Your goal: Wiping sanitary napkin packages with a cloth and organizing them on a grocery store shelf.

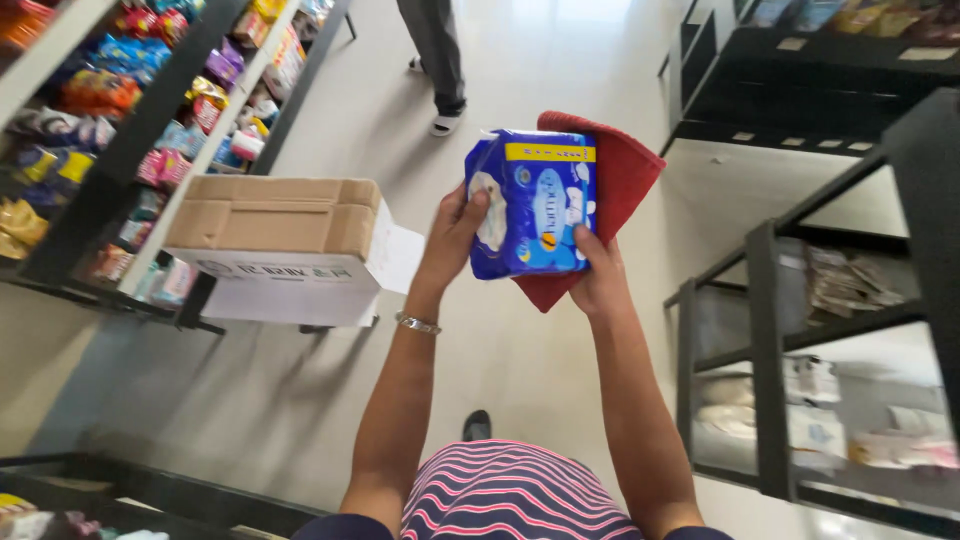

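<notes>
I hold a blue soft packet (535, 200) with a yellow band at its top, raised in front of me over the floor. My left hand (452, 238) grips its left edge, and a silver bracelet sits on that wrist. My right hand (598, 275) holds the packet's lower right corner together with a red cloth (625, 175) that lies behind the packet and sticks out to the right and below it.
A closed cardboard box (285, 240) rests by the left shelf rack (150, 130) full of colourful snack packets. A black metal shelf (780, 330) with packets stands at right. Another person's legs (440, 60) are ahead in the aisle.
</notes>
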